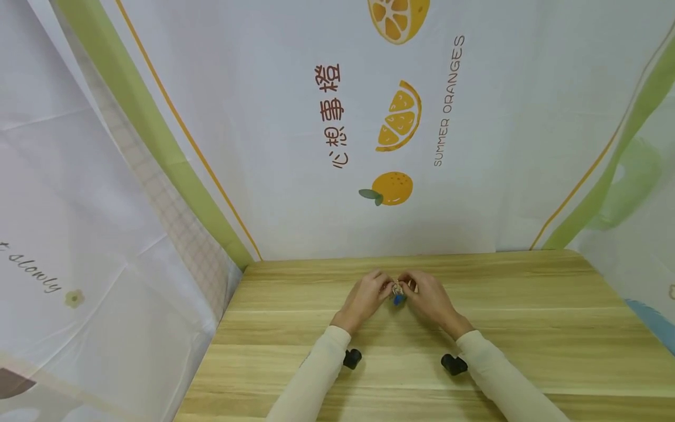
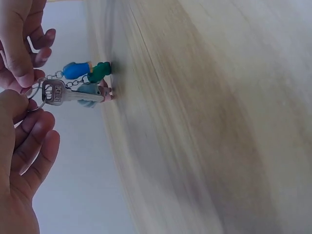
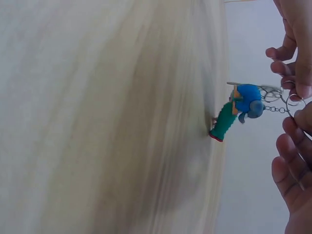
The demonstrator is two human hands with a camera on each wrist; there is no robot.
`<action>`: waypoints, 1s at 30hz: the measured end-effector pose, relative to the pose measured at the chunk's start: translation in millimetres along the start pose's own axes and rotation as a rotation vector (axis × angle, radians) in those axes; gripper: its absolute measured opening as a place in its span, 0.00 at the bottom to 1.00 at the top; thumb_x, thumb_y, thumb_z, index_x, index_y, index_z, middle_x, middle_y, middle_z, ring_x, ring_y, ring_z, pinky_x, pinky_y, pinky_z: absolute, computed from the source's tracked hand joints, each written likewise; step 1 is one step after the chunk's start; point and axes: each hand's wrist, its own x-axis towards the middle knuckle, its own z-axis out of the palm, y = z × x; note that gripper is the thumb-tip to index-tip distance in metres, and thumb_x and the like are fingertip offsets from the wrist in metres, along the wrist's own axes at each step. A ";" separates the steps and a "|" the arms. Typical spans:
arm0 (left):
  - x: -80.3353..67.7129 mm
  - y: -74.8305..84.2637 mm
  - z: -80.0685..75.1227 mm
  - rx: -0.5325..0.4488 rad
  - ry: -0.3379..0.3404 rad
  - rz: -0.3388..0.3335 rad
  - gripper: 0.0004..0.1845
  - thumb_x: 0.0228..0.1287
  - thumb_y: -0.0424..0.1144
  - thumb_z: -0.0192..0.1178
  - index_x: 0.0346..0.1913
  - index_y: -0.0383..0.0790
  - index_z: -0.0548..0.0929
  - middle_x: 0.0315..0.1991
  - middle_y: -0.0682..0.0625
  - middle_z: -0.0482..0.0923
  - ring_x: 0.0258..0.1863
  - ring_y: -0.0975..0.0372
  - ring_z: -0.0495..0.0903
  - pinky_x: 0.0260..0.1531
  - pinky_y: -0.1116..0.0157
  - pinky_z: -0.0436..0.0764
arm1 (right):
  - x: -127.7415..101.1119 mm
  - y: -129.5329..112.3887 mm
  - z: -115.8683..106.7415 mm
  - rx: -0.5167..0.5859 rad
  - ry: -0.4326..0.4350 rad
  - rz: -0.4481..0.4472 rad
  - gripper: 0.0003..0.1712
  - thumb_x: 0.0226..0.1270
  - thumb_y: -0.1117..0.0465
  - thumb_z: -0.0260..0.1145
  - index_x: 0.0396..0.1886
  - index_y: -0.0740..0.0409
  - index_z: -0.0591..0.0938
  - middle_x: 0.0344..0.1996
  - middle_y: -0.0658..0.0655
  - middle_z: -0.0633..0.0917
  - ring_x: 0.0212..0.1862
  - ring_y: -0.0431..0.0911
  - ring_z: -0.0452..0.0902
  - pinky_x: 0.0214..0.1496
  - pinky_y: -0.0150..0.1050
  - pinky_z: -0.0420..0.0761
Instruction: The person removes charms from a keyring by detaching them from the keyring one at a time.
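- Hands meet just above the middle of the head view, over the far part of the wooden counter (image 1: 527, 328); the left hand (image 1: 364, 299) and the right hand (image 1: 429, 299) come together fingertip to fingertip around a small keychain (image 1: 398, 295).
- Left wrist view, upper left of the frame: a metal ring (image 2: 34, 97) is pinched between fingers of both hands, the left hand (image 2: 22, 161) below it and the right hand (image 2: 19, 44) above.
- From the ring a silver key (image 2: 66, 93) runs toward the counter, its long axis nearly level across the frame, its tip toward the wood.
- Beside the key, on a short chain (image 2: 73, 84), hangs a little figure (image 2: 90, 72) with a blue body and green legs, legs toward the counter.
- Right wrist view, right side of the frame: the figure (image 3: 239, 109) slants down-left, its red-edged foot at or just off the counter; the blur makes contact hard to judge.
- Both hands grasp the keychain at the ring with curled fingers; the right hand (image 3: 295, 161) shows its fingers bent at the lower right, the left hand (image 3: 292, 44) at the upper right.
- Cream sleeves (image 1: 316, 381) cover both forearms, each with a black wrist camera (image 1: 352, 358) beneath.
- Behind the counter hangs a white cloth (image 1: 263, 117) printed with oranges.
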 end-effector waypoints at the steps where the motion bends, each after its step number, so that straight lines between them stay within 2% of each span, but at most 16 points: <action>1: -0.2 0.0 -0.5 0.001 -0.001 0.003 0.07 0.79 0.35 0.62 0.46 0.37 0.90 0.43 0.48 0.88 0.40 0.62 0.88 0.38 0.75 0.85 | 0.5 0.1 -0.2 -0.002 0.005 -0.002 0.04 0.73 0.65 0.72 0.44 0.55 0.87 0.35 0.49 0.87 0.33 0.38 0.77 0.33 0.33 0.77; 11: -1.2 1.4 -1.9 -0.011 -0.021 0.001 0.08 0.80 0.35 0.61 0.46 0.38 0.89 0.43 0.49 0.88 0.39 0.62 0.88 0.38 0.75 0.84 | 1.6 -0.4 -3.1 -0.064 0.014 -0.064 0.08 0.69 0.65 0.75 0.37 0.51 0.82 0.31 0.46 0.85 0.28 0.34 0.72 0.27 0.30 0.73; 22: -5.0 3.5 -0.2 -0.018 -0.041 0.020 0.05 0.79 0.34 0.62 0.43 0.38 0.87 0.39 0.50 0.84 0.33 0.68 0.80 0.32 0.81 0.76 | 0.4 -3.7 1.5 -0.168 0.028 -0.137 0.10 0.66 0.64 0.75 0.32 0.51 0.80 0.26 0.45 0.81 0.19 0.31 0.59 0.19 0.27 0.61; 26: -5.2 3.9 -0.7 -0.031 -0.064 0.010 0.07 0.81 0.35 0.60 0.44 0.38 0.87 0.40 0.50 0.84 0.33 0.68 0.78 0.33 0.81 0.75 | 1.2 -3.7 1.8 -0.217 0.027 -0.155 0.13 0.65 0.64 0.77 0.31 0.50 0.78 0.24 0.44 0.79 0.18 0.32 0.54 0.19 0.27 0.57; 30: -4.1 4.3 -1.1 -0.032 -0.077 0.005 0.07 0.81 0.36 0.59 0.44 0.38 0.87 0.40 0.50 0.84 0.34 0.68 0.77 0.34 0.80 0.75 | 1.5 -3.8 1.2 -0.235 0.034 -0.174 0.14 0.63 0.64 0.77 0.31 0.50 0.77 0.23 0.44 0.77 0.18 0.33 0.54 0.20 0.27 0.56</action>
